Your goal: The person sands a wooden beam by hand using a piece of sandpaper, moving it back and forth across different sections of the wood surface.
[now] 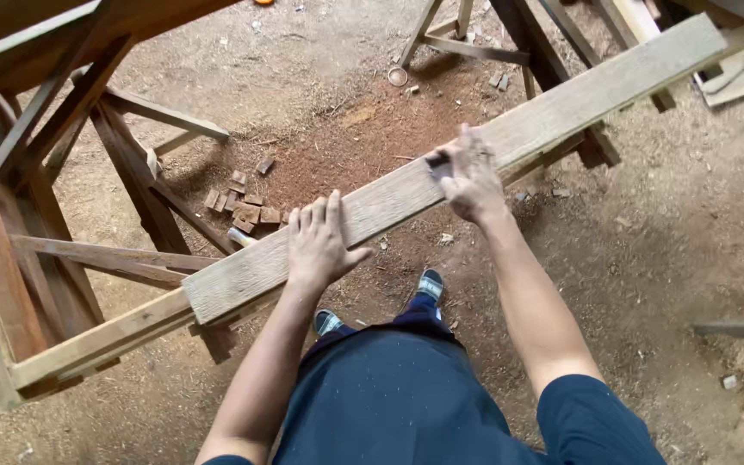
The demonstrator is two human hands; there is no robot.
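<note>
A dirt floor (665,258) strewn with sawdust fills the view, reddish under the work. At the left stands a heavy wooden frame (10,258) of beams and braces, cut off by the picture's edge.

Across the middle lies 1 long plank (510,138), pale and weathered, running from lower left to upper right. Its near end rests on a rail of the frame; its far part lies over a wooden trestle (553,52), though the exact bearing point is hidden beneath the board. It looks stiff, fairly heavy and rough-grained, so not slippery, and splinters seem likely. The long edges, near the middle of its length, look like the best place to take hold of it.

The left hand (319,243) lies flat on the plank's face, fingers straight and together, thumb spread, gripping nothing. The right hand (471,176) is curled on the plank further along, closed around a small dark object (437,160); I cannot tell what kind of object it is, since most of it is covered.

Smaller things: a heap of little wood offcuts (243,207) on the floor beyond the plank, a round ring-like item (398,76) near the trestle, and 2 sandalled feet (428,286) below dark clothing.
</note>
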